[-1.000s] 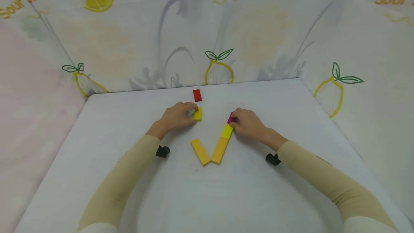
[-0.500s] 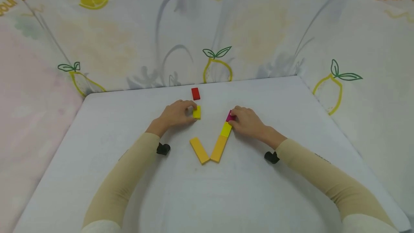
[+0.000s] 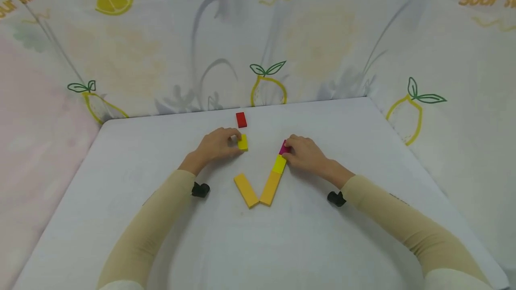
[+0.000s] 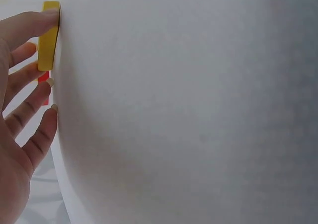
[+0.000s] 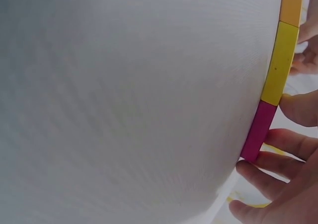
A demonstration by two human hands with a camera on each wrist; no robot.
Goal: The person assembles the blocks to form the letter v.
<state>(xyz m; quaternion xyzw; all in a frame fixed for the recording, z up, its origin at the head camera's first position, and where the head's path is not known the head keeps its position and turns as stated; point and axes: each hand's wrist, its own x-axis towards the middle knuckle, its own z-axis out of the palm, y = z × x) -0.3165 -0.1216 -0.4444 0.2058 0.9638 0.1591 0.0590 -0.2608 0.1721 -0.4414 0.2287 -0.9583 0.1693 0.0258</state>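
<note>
My left hand (image 3: pixel 217 143) pinches a small yellow block (image 3: pixel 243 142) between thumb and fingertips; in the left wrist view the thumb lies on the block's near face (image 4: pixel 48 45). At the upper end of a slanted row, my right hand (image 3: pixel 309 155) holds a magenta block (image 3: pixel 283 148) with thumb and fingers. Below it in that row come a bright yellow block (image 3: pixel 279 164) and a longer orange block (image 3: pixel 270 188), end to end. A second orange block (image 3: pixel 246 190) leans the other way, its lower corner meeting the first, so the blocks form a V.
Behind the left hand, a red block (image 3: pixel 241 119) lies near the back edge of the white table (image 3: pixel 258 245). A lemon-printed cloth (image 3: pixel 314 44) hangs behind the table. A black wrist device (image 3: pixel 200 189) juts from under the left sleeve, another (image 3: pixel 336 198) under the right.
</note>
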